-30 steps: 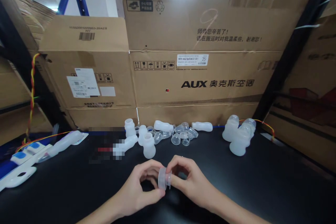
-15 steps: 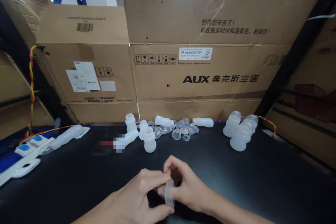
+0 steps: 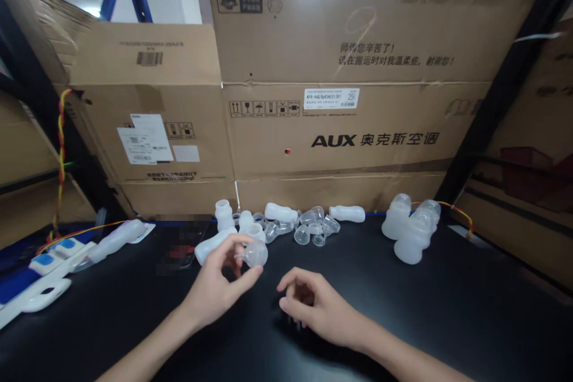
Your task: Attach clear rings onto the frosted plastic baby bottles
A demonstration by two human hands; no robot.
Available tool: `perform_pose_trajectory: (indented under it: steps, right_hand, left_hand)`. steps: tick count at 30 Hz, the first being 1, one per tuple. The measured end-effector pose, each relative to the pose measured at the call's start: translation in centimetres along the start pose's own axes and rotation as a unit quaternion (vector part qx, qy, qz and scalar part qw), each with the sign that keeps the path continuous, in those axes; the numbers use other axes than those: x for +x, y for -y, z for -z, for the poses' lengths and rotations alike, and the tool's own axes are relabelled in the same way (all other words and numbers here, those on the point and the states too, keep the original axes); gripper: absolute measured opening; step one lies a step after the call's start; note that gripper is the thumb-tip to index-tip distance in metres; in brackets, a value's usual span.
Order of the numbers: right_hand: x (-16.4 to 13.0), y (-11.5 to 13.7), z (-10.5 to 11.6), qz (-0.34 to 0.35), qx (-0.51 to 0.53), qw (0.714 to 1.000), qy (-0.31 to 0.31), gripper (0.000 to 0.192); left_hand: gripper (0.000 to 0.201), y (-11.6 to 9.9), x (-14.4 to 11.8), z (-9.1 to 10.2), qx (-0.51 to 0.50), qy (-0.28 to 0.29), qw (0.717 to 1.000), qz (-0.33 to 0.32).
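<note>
Where table [image 3: 447,322] lies bare, right hand [image 3: 313,304]

The small bottle [image 3: 256,252] at the left hand's fingers [image 3: 233,243] is milky, translucent plastic with a soft, matt sheen. The tiny cups [image 3: 313,229] at mid-frame are clearer, glossier plastic. The table [image 3: 447,316] across the lower frame is black, smooth and faintly reflective. The boxes [image 3: 340,107] filling the upper frame are matt brown corrugated cardboard with white paper labels [image 3: 331,98].
</note>
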State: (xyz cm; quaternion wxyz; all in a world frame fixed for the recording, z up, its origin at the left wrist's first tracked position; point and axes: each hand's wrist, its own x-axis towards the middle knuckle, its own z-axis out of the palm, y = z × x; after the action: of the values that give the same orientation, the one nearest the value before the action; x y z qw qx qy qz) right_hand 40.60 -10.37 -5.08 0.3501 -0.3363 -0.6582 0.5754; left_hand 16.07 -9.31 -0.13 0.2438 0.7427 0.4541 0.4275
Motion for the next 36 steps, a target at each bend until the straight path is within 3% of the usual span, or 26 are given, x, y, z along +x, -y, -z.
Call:
perform_pose_trajectory:
  steps: [2, 5, 9, 12, 18, 21, 24, 26, 30, 33, 36]
  right_hand:
    - [0.2, -0.1, 0.1, -0.010, -0.026, 1.000, 0.001, 0.034]
    - [0.4, 0.0, 0.1, -0.014, -0.050, 0.999, 0.010, 0.028]
    - [0.5, 0.1, 0.2, -0.011, -0.051, 0.999, 0.014, 0.026]
    - [0.4, 0.1, 0.4, -0.003, -0.056, 0.998, 0.020, 0.026]
    - [0.4, -0.4, 0.1, 0.012, -0.073, 0.997, 0.018, 0.022]
    - [0.4, -0.6, -0.2, 0.077, -0.104, 0.988, -0.081, 0.024]
    - [0.2, -0.5, -0.1, 0.197, -0.152, 0.955, -0.163, 0.053]
    - [0.1, -0.3, 0.4, 0.248, -0.165, 0.943, -0.147, 0.056]
    - [-0.3, 0.1, 1.3, 0.260, -0.180, 0.944, -0.096, 0.048]
    - [-0.5, 0.4, 1.3, 0.256, -0.190, 0.942, -0.103, 0.048]
    - [-0.7, 0.7, 1.0, 0.270, -0.211, 0.930, -0.133, 0.040]
  left_hand:
    - [0.031, -0.1, 1.8, 2.0, 0.143, -0.022, 0.989, -0.015]
    - [0.027, -1.5, 4.7, 4.6, 0.308, 0.053, 0.950, 0.002]
    - [0.026, -3.6, 8.0, 5.5, 0.360, 0.112, 0.926, -0.002]
    - [0.027, -3.5, 9.3, 4.9, 0.352, 0.129, 0.927, 0.001]
    - [0.031, -2.0, 9.2, 4.1, 0.317, 0.144, 0.937, 0.028]
    - [0.031, -2.8, 8.5, 3.5, 0.281, 0.166, 0.945, 0.019]
    - [0.032, -3.9, 6.9, 1.4, 0.207, 0.208, 0.956, 0.003]
    - [0.029, -4.1, 5.3, -0.7, 0.148, 0.216, 0.965, -0.013]
    - [0.030, -2.5, 2.3, -4.3, -0.052, 0.186, 0.981, -0.034]
    - [0.031, -1.1, 0.9, -5.3, -0.164, 0.153, 0.974, -0.023]
    - [0.033, -0.4, 0.1, -5.3, -0.139, 0.151, 0.978, -0.029]
